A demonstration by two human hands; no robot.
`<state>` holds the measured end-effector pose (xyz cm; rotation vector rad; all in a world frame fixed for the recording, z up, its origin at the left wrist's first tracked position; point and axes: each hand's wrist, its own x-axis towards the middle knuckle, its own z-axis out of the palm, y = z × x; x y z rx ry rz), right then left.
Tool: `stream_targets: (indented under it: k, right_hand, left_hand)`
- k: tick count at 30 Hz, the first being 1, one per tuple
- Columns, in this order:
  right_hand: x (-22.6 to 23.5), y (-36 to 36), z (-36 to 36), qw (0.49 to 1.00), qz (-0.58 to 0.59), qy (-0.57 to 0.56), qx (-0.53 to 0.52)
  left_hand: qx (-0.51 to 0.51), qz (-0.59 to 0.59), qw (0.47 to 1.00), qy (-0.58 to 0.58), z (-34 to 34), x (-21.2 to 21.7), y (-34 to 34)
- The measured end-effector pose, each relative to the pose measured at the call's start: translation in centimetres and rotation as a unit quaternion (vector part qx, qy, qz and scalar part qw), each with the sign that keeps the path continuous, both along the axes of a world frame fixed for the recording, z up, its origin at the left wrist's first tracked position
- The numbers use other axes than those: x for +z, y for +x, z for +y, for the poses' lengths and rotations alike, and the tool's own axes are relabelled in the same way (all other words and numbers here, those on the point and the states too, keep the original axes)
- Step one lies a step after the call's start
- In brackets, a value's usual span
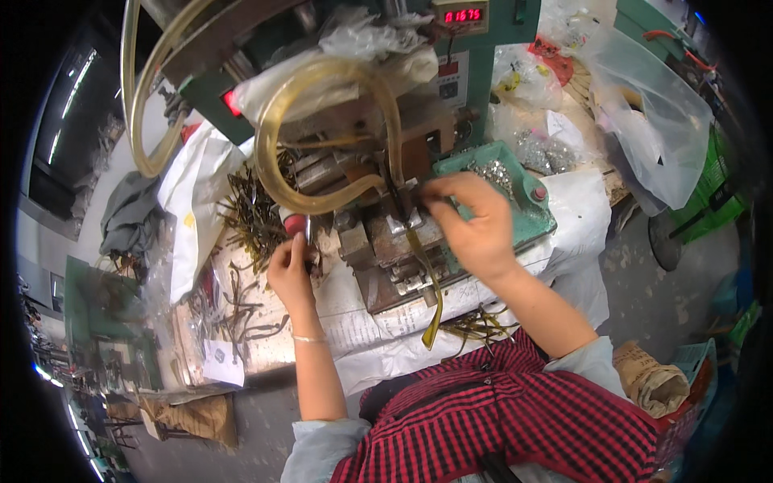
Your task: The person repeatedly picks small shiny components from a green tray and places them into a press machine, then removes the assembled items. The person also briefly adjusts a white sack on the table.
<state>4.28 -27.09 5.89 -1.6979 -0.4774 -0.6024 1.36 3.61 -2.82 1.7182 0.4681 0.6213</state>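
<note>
Olive strip (422, 255) sits at the press die (400, 220), tail hanging out front. Right hand (480, 233) just right of die, fingers bent, grip can't tell. Left hand (291, 278) left of die, fingers curled at red knob (296, 224), hold unclear. Green tray (527, 232) right of die; dark strip pile (248, 213) far left of it.

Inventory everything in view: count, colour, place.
Machine: one, green and metallic, top centre
Hose: at least one, yellowish, across machine
Hanging strip: one, olive, machine front
Loose strips: many, olive, mostly left
Tray: one, green, centre right
Metal bits: many, silvery, in tray
Knob: one, red, centre left
Bags: several, clear, upper right
Cloth: one, grey, left
Paper sack: one, brown, lower right
Apron: one, red-black, bottom
Left hand: one, bare, by knob
Right hand: one, bare, beside machine
</note>
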Motion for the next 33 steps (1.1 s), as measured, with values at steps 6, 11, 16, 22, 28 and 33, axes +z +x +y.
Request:
stream_targets:
  k: [6,11,16,22,28,33]
  right_hand:
    - [-0.5,-1.7,2.2,0.973,0.127,0.192,0.037]
    - [1.6,-2.6,2.7,0.951,0.175,0.226,0.118]
    - [3.3,-4.9,1.2,0.956,0.174,0.162,0.174]
    - [-1.9,1.5,-5.6,0.981,0.176,0.081,-0.016]
    - [-7.8,0.6,-10.2,0.967,0.137,-0.127,-0.173]
    - [-7.1,-1.4,-7.8,0.928,0.108,-0.290,-0.205]
  left_hand:
    - [-0.008,-0.143,0.989,-0.023,-5.1,5.1,-2.1]
    - [-0.067,-0.351,0.924,0.137,-9.6,11.6,-5.0]
    - [-0.185,-0.362,0.792,0.455,-11.6,11.5,-5.6]
    - [-0.212,-0.391,0.718,0.535,-14.4,10.4,-2.9]
    - [-0.226,-0.408,0.718,0.517,-14.4,9.7,-2.2]
    - [-0.223,-0.381,0.756,0.484,-14.3,9.2,-3.1]
